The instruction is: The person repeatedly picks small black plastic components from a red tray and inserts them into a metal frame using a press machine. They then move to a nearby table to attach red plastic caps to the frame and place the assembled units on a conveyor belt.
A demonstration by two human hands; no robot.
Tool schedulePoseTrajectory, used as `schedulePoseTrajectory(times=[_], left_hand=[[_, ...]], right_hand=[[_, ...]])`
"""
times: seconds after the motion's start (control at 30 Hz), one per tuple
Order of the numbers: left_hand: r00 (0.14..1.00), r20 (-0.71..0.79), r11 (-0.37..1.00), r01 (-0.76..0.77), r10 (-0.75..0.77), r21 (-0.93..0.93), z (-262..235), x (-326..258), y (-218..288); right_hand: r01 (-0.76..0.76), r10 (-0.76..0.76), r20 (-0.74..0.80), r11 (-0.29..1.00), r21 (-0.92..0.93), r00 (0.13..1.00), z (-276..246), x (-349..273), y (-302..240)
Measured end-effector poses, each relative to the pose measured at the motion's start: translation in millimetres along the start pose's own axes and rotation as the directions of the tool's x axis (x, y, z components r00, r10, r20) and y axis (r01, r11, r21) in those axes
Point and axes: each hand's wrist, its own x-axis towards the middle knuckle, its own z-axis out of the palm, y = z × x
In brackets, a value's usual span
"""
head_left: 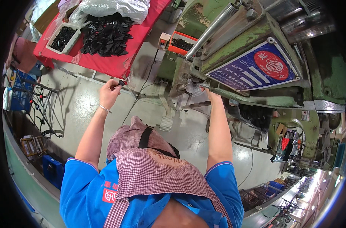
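Observation:
My left hand is raised beside the corner of the red-covered table, its thumb and fingers pinching a small black piece. On that table lie a heap of flat black pieces and a white tub of small black parts. My right hand reaches in under the head of a green press, beside its metal tooling. Its fingertips are drawn together there and partly hidden; what they hold, if anything, cannot be made out.
An orange-red bin of small black parts sits on the press, beside a small switch box. A cable runs down to the floor. Below the tooling is a foot pedal. Another green machine stands at the right.

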Motion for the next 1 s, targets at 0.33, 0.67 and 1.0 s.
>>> schedulePoseTrajectory(times=[0.33, 0.67, 1.0], left_hand=[[1.000, 0.005, 0.998, 0.024, -0.024, 0.053, 2.1, -18.7, -13.0], [0.993, 0.063, 0.994, 0.101, -0.099, -0.041, 9.2, -35.2, -14.8], [0.992, 0.075, 0.994, 0.101, -0.097, -0.050, 14.5, -36.8, -17.9]], right_hand=[[-0.052, 0.039, 0.064, 0.976, 0.211, 0.997, -3.2, -3.5, -20.5], [-0.146, -0.017, 0.317, 0.862, 0.486, 0.948, -28.0, -85.6, -174.3], [-0.193, 0.042, 0.312, 0.861, 0.471, 0.949, -12.2, -87.5, -182.4]])
